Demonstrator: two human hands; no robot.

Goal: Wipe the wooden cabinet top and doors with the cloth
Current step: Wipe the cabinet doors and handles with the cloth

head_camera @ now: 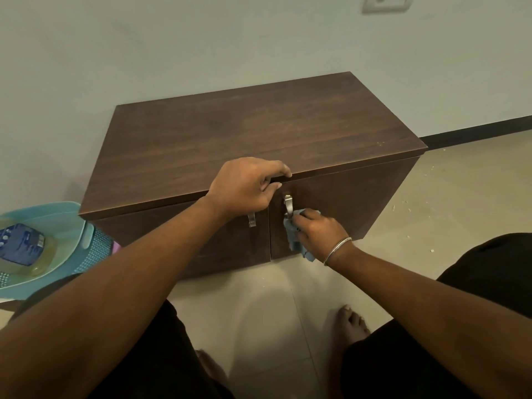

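Note:
A low dark wooden cabinet point(244, 133) stands against the wall, with two doors and a metal handle on each. My left hand point(244, 188) grips the front edge of the cabinet top, fingers curled over the lip above the seam between the doors. My right hand point(319, 234) holds a blue-grey cloth point(292, 237) bunched against the right door point(351, 203), at the lower end of the right door handle point(288, 204). The left door handle point(252, 220) shows just under my left hand. Most of the left door is hidden by my left forearm.
A light blue plastic basket point(83, 234) sits on the floor to the cabinet's left, holding a bottle with a blue label point(21, 243). My legs and bare feet point(349, 323) are on the tiled floor in front. Small white specks lie on the floor at right.

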